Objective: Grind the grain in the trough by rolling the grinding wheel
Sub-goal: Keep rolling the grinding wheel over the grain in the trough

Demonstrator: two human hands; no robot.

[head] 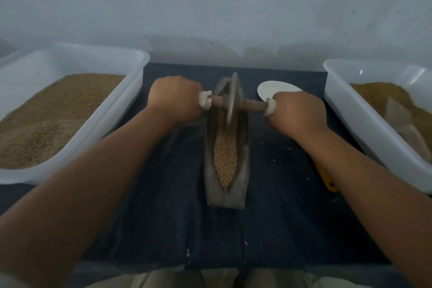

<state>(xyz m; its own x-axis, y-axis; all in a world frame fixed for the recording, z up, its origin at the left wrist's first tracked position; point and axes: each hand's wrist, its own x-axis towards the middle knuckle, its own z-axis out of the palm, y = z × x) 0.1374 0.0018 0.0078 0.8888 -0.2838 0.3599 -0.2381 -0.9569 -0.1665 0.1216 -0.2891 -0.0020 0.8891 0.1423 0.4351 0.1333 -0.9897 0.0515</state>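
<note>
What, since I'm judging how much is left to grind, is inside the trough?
Tan grain fills the near part of the trough, and the grinding wheel stands in its far part. Whatever lies beneath the wheel and at the far tip is hidden.

Upright grinding wheel [231,100] stands in the far end of grain-filled [225,159], boat-shaped trough [243,147].

The left forearm [98,170] and right forearm [350,166] are bare up to the wrists. The left grip [174,98] and right grip [298,112] are bare too, each with a white band [204,100] at its inner edge (finger tape or a cap on the handle [253,104], hard to tell). Drab khaki trousers [163,278] cover both legs at the bottom edge.
</note>
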